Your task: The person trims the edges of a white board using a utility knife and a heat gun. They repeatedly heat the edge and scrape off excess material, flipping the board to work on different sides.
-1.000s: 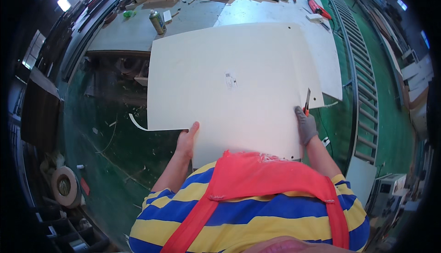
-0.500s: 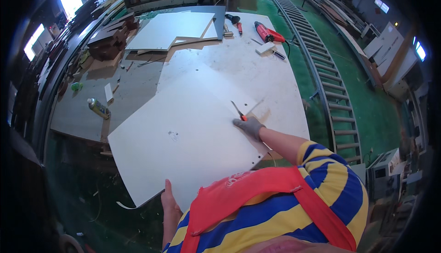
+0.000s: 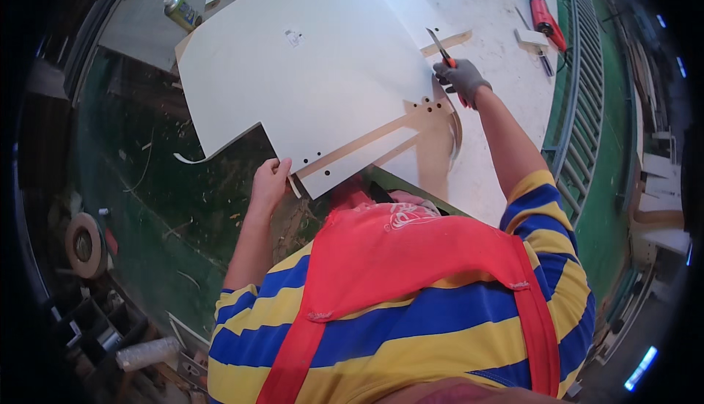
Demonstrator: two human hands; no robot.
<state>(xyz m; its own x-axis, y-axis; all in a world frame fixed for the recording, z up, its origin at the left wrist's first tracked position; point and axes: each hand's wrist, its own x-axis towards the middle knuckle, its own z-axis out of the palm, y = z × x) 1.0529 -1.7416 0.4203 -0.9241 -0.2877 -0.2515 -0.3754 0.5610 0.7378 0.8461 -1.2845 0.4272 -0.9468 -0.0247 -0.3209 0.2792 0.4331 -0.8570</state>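
A large white panel with a notched near edge lies on the worktable. My left hand, bare, pinches the panel's near edge beside the notch, thumb on top. My right hand, in a grey glove, is closed around a utility knife with an orange-red handle. Its blade points up and away over the panel's right edge. A thin edging strip dangles from the panel's left corner. Along the near right side, a brown band shows next to dark round holes.
A red heat gun lies at the table's far right, near a small white block. A spray can stands at the far left. A roller conveyor runs along the right. A roll of strip is at the lower left.
My view has tipped down toward my body. The panel has shifted, and a brown band and holes now show at its near right. My right hand still holds the knife.
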